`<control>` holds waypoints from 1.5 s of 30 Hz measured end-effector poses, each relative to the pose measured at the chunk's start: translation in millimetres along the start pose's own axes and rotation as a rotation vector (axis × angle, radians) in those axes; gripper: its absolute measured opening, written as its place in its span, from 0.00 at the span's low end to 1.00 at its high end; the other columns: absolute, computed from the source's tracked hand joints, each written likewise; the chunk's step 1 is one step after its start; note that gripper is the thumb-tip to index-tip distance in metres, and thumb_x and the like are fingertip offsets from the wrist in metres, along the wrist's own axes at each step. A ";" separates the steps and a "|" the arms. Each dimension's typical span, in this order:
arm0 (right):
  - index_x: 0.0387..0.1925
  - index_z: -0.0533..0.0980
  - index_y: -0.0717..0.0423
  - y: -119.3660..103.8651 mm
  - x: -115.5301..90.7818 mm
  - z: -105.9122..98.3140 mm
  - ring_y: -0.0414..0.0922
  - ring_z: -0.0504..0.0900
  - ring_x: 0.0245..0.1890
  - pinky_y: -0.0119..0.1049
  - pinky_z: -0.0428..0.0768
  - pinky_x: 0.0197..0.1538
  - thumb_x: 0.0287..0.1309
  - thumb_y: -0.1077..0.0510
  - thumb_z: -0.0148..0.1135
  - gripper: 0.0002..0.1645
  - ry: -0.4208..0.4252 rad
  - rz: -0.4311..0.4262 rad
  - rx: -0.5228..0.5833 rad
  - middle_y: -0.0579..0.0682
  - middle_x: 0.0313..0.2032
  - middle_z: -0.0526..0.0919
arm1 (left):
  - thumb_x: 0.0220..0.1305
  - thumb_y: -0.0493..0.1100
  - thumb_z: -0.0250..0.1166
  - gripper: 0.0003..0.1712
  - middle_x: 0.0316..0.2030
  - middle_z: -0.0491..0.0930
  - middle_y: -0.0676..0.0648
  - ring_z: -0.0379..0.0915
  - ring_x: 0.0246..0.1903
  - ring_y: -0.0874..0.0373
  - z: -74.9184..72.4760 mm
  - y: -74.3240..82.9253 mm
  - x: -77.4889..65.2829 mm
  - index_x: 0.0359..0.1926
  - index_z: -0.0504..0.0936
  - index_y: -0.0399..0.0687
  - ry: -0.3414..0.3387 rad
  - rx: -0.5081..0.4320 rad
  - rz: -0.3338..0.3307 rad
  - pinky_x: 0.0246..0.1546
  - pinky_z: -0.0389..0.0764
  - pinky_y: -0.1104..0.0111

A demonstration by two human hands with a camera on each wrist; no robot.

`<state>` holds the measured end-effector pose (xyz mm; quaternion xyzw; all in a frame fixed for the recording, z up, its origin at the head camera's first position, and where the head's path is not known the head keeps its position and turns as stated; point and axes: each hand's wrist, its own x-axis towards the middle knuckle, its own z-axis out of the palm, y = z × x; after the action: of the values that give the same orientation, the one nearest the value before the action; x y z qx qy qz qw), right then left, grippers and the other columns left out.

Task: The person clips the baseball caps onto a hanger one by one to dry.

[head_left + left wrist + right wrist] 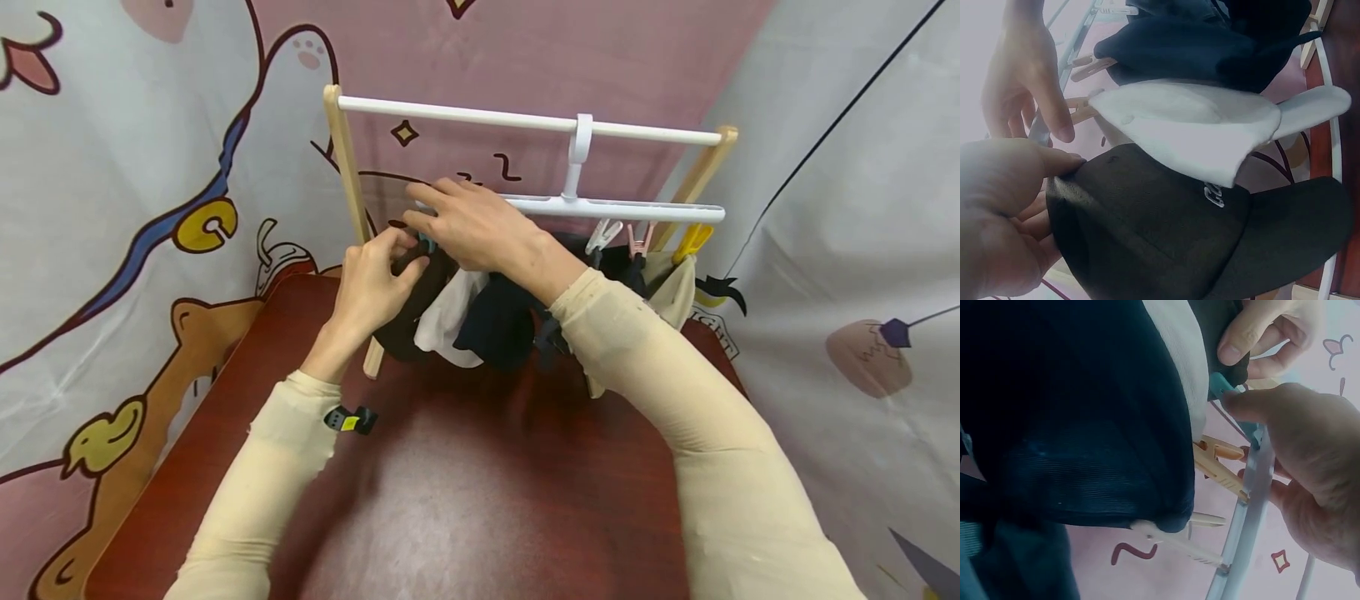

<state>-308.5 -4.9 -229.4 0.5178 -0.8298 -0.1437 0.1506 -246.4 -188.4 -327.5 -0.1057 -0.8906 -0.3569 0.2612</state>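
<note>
My left hand [369,283] pinches the edge of a dark cap [1147,219] with pale lettering, thumb on its outer side. At the left end of a white hanger [637,212], my right hand [483,229] holds a teal clothespin [1220,385] by that cap's edge, its thumb against the clip. Beside the dark cap hangs a white cap [1185,122] on a peach clothespin [1219,469]. A navy cap [1179,56] follows it, held by a pale pink clothespin [1179,544].
The hanger hooks over the white rail [465,115] of a wooden-legged rack [345,158]. Farther right are white [602,237], pink [641,240] and yellow clothespins [693,242], with a beige cap [673,287] below the yellow one. Underneath is a reddish-brown table [480,483]; patterned cloth [555,50] surrounds it.
</note>
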 end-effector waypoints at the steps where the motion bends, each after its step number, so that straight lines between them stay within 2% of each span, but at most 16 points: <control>1: 0.78 0.75 0.52 0.4 -0.5 1.2 0.62 0.77 0.76 0.57 0.80 0.78 0.82 0.62 0.61 0.28 0.002 0.003 0.001 0.59 0.84 0.67 | 0.74 0.41 0.76 0.16 0.50 0.95 0.34 0.92 0.46 0.36 0.1 -0.4 -0.2 0.55 0.89 0.35 -0.002 0.001 -0.001 0.48 0.88 0.44; 5: 0.81 0.72 0.52 1.2 -3.2 6.1 0.62 0.72 0.81 0.58 0.75 0.82 0.84 0.57 0.59 0.30 0.010 0.012 0.000 0.60 0.87 0.63 | 0.73 0.41 0.78 0.20 0.51 0.94 0.33 0.92 0.45 0.35 1.2 -2.2 -2.3 0.60 0.89 0.34 -0.023 0.009 0.001 0.47 0.89 0.43; 8: 0.82 0.71 0.52 1.7 -5.6 9.9 0.62 0.70 0.83 0.58 0.72 0.84 0.84 0.54 0.61 0.32 0.026 0.013 -0.005 0.60 0.88 0.62 | 0.72 0.42 0.79 0.23 0.52 0.94 0.32 0.92 0.46 0.34 2.2 -4.4 -4.6 0.62 0.88 0.33 -0.041 0.014 0.007 0.49 0.90 0.42; 14: 0.83 0.70 0.52 0.3 -11.8 16.6 0.63 0.69 0.83 0.60 0.71 0.85 0.83 0.49 0.63 0.35 0.080 0.033 -0.012 0.60 0.88 0.61 | 0.72 0.42 0.78 0.28 0.58 0.92 0.31 0.92 0.53 0.33 4.0 -10.2 -8.2 0.67 0.85 0.35 -0.067 -0.008 0.036 0.56 0.90 0.40; 19: 0.85 0.68 0.51 -4.1 -22.4 23.0 0.64 0.64 0.87 0.62 0.63 0.89 0.85 0.44 0.61 0.37 0.133 0.066 -0.004 0.60 0.88 0.61 | 0.75 0.44 0.76 0.34 0.66 0.88 0.32 0.89 0.59 0.33 5.2 -15.4 -11.3 0.76 0.79 0.38 -0.119 -0.048 0.064 0.59 0.88 0.40; 21: 0.85 0.68 0.51 -6.0 -28.1 26.1 0.64 0.61 0.89 0.62 0.59 0.90 0.85 0.42 0.60 0.38 0.155 0.078 0.000 0.60 0.88 0.61 | 0.76 0.46 0.75 0.37 0.70 0.85 0.34 0.87 0.62 0.34 6.0 -18.0 -12.0 0.79 0.76 0.40 -0.148 -0.058 0.072 0.61 0.86 0.40; 24: 0.85 0.68 0.51 -8.6 -38.3 31.2 0.64 0.59 0.90 0.61 0.56 0.92 0.85 0.40 0.60 0.39 0.188 0.094 0.014 0.60 0.88 0.62 | 0.77 0.48 0.74 0.42 0.77 0.79 0.36 0.82 0.71 0.35 7.3 -21.5 -12.4 0.84 0.70 0.43 -0.192 -0.064 0.080 0.70 0.82 0.39; 27: 0.85 0.69 0.52 -11.9 -49.8 38.4 0.63 0.60 0.90 0.60 0.56 0.92 0.84 0.39 0.61 0.40 0.228 0.099 0.032 0.60 0.88 0.64 | 0.78 0.49 0.74 0.46 0.82 0.73 0.36 0.73 0.79 0.35 7.9 -23.7 -12.7 0.87 0.65 0.44 -0.225 -0.065 0.083 0.78 0.74 0.37; 30: 0.84 0.70 0.53 -16.8 -62.0 46.1 0.63 0.62 0.89 0.61 0.58 0.91 0.83 0.39 0.62 0.39 0.268 0.093 0.054 0.61 0.87 0.66 | 0.78 0.50 0.74 0.50 0.85 0.68 0.35 0.68 0.83 0.35 7.6 -25.1 -14.2 0.89 0.60 0.43 -0.244 -0.064 0.080 0.81 0.71 0.36; 35: 0.84 0.70 0.53 -26.6 -84.5 58.5 0.64 0.63 0.88 0.63 0.60 0.90 0.83 0.38 0.61 0.40 0.302 0.096 0.085 0.61 0.86 0.67 | 0.77 0.49 0.75 0.54 0.89 0.60 0.36 0.59 0.87 0.35 8.9 -27.4 -19.6 0.91 0.55 0.44 -0.242 -0.054 0.073 0.84 0.65 0.35; 38: 0.84 0.70 0.53 -31.8 -97.8 64.5 0.64 0.64 0.88 0.63 0.61 0.89 0.83 0.38 0.61 0.41 0.308 0.104 0.108 0.61 0.86 0.68 | 0.76 0.49 0.76 0.54 0.89 0.59 0.36 0.58 0.88 0.35 8.1 -29.0 -23.5 0.91 0.55 0.46 -0.226 -0.042 0.089 0.84 0.65 0.35; 45: 0.85 0.69 0.51 -44.9 -129.0 78.2 0.65 0.63 0.88 0.64 0.60 0.89 0.81 0.38 0.62 0.42 0.309 0.134 0.187 0.61 0.85 0.69 | 0.72 0.47 0.80 0.53 0.87 0.61 0.33 0.62 0.85 0.31 3.2 -33.2 -36.9 0.89 0.62 0.43 -0.149 0.013 0.196 0.82 0.66 0.32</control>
<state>-249.0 99.0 -331.6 0.4890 -0.8392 0.0256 0.2367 -229.1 -210.2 -368.7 -0.2166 -0.8953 -0.3152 0.2287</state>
